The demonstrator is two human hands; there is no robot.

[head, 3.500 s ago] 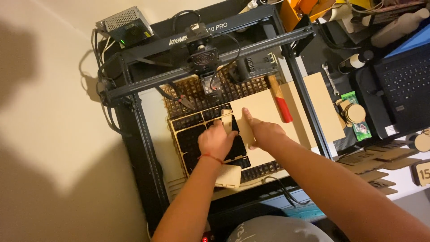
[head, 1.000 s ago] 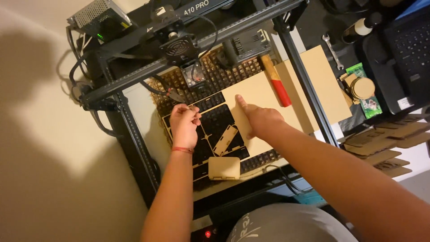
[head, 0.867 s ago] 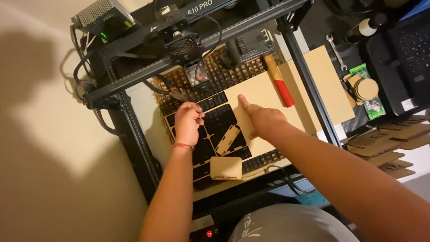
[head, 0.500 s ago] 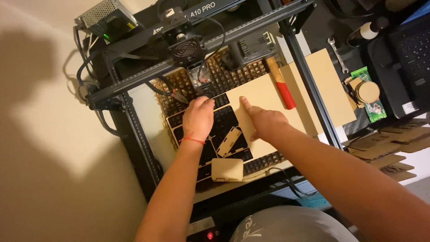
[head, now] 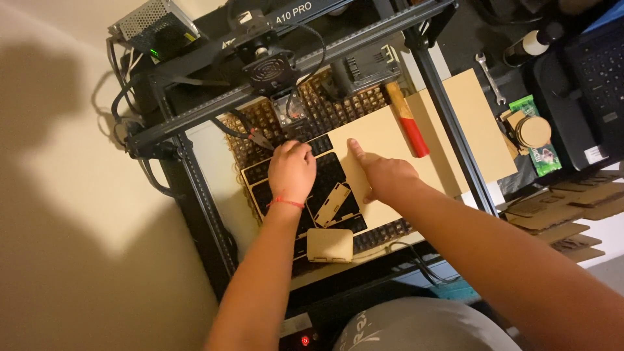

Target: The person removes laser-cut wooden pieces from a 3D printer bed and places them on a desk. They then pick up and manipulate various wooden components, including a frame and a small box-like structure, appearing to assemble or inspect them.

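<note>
A power supply (head: 155,27) with a green light sits at about eleven o'clock, its cables (head: 133,71) running down the dark frame (head: 195,188) of a laser cutter. On the honeycomb bed (head: 260,123) a cut sheet (head: 260,179) lies flat, its openings showing dark.

The left hand (head: 292,170) is laid knuckles-up on the upper part of that sheet, fingers curled down toward its top edge at twelve o'clock of the hand. Whether anything is pinched underneath cannot be told — the fingertips are hidden. A red thread is worn at the wrist. Directly above, the laser head (head: 270,65) hangs on its gantry, close to the knuckles.

A loose cut piece (head: 333,203) rests tilted in the sheet at five o'clock of the left hand, and a small wooden box (head: 330,244) sits at the bed's front edge, at six o'clock.

The right hand (head: 383,177) is pressed flat, fingers together and extended, on the left edge of a pale uncut board (head: 383,140); nothing is gripped. A red-handled tool (head: 408,123) lies across that board at one o'clock.

Risks, as judged: thin bridges of the cut sheet could be snapped if it is lifted unevenly; the tilted piece could be dropped through the bed; knuckles could be knocked against the laser head or the sheet snagged on it. The box could be nudged off the front edge.
</note>
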